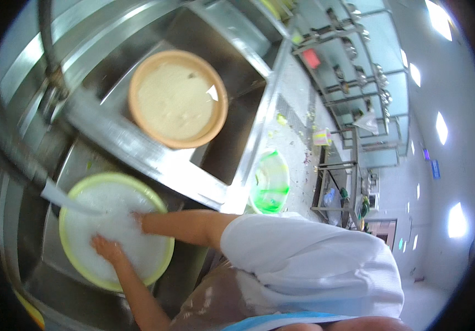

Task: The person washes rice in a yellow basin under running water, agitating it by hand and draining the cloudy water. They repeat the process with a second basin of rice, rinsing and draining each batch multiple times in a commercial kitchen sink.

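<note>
In the head view, my left hand (108, 249) reaches into a yellow-rimmed basin (66, 248) filled with whitish, cloudy water (117, 198). Its fingertips dip under the surface. My right hand (139, 221) is lowered into the same water from the other side, and most of its fingers are hidden. Whether either hand holds something under the water, I cannot tell. A pale stream of water (71, 203) runs from the tap spout (34, 182) into the basin. The basin sits in a stainless steel sink compartment (61, 252).
An orange tub (220, 111) of pale beige contents stands in the adjoining compartment, past a steel divider (146, 159). A white-and-green tub (271, 182) is on the floor (293, 136) beside scattered scraps. Metal shelving (345, 95) with pans and a steel table (336, 165) stand farther off.
</note>
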Motion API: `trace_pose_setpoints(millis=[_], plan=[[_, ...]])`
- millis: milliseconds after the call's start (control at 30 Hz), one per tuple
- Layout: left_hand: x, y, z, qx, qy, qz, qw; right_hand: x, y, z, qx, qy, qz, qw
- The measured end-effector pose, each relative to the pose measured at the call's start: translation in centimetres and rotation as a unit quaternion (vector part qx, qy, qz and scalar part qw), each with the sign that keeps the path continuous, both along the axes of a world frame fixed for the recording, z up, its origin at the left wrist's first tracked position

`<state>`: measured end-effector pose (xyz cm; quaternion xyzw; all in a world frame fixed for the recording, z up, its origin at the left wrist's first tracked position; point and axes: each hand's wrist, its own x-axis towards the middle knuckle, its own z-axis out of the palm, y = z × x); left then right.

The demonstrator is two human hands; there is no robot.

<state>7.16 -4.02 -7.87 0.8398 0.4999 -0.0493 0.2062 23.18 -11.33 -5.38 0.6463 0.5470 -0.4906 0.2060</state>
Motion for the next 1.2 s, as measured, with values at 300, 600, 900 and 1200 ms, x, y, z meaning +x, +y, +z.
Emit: trace_pose_setpoints(millis=[300, 600, 900, 1200], plan=[[-0.5, -3.5, 0.8, -0.281, 0.193, -0.11, 0.934, -0.5, -1.2, 7.3, 0.196, -0.07, -0.034, 0.977], [0.1, -3.9, 9.8, -0.21, 0.007, -0.153, 0.966, -0.1, -3.2, 11.3, 0.243, 0.027, -0.103, 0.964], [1.1, -0.5, 12.9, -0.391, -0.168, 0.296, 0.855, 1.1, -7.4, 13.1, 0.193, 0.1, -0.093, 0.972], [-0.5, -4.0, 12.3, -0.094, -0.021, 0.008, 0.995, 3.7, -7.7, 14.5, 0.299, 0.082, -0.108, 0.945]])
